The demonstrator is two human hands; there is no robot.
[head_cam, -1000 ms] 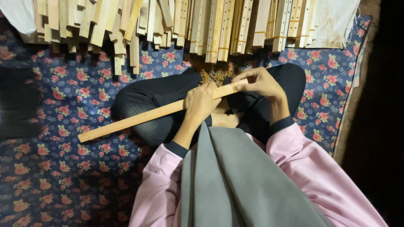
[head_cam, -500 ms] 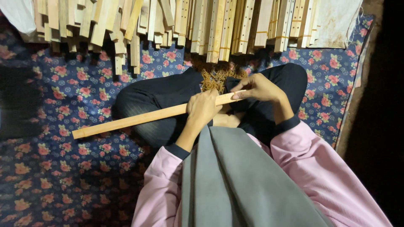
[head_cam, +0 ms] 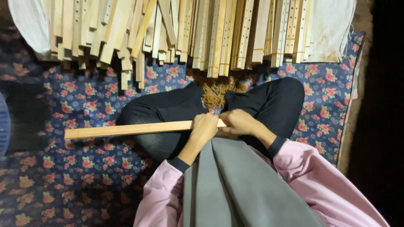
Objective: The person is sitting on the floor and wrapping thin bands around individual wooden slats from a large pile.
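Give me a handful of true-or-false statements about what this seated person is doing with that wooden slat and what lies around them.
1. Both hands grip one wooden slat. True: the left hand and right hand close on its right end.
2. The slat stands upright. False: it lies nearly level across the lap, its free end pointing to the person's left.
3. A stack of slats lies ahead of the knees. True.
4. The floor cloth is plain white. False: it is dark blue with red flowers.
5. A tuft of straw-coloured fibres sits between the legs. True.
6. The sleeves are green. False: they are pink.
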